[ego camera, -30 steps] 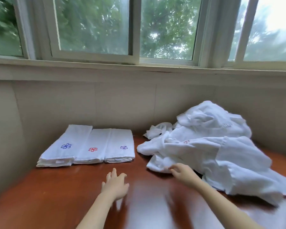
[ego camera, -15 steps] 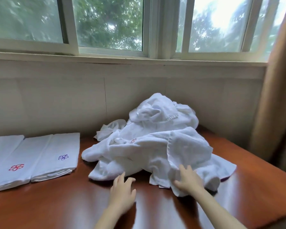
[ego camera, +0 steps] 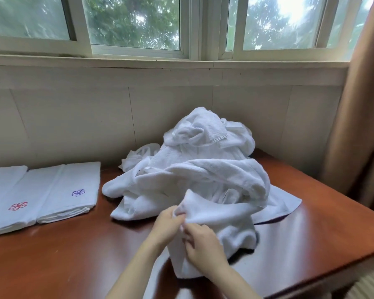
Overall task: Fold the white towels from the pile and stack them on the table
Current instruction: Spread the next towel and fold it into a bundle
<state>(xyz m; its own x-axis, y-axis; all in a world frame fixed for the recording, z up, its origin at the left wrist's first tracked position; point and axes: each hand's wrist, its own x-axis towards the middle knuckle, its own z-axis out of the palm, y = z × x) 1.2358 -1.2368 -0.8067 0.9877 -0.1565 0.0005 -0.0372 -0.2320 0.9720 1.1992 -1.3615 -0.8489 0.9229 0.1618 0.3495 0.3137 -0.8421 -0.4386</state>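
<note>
A rumpled pile of white towels sits against the wall on the red-brown table. One white towel is lifted from the pile's near side, its lower part hanging down to the tabletop. My left hand pinches its raised edge. Just to the right and slightly lower, my right hand grips the same edge. Folded white towels lie flat side by side at the left, one with a purple flower mark, one with a red one.
The tiled wall and window sill run behind the table. A brown curtain hangs at the right. The table's right edge and front corner are close to the pile.
Both hands came off the table and pile and met at the near side, taking hold of one towel's edge and lifting it. The view swung right, pushing the folded towels to the left.
</note>
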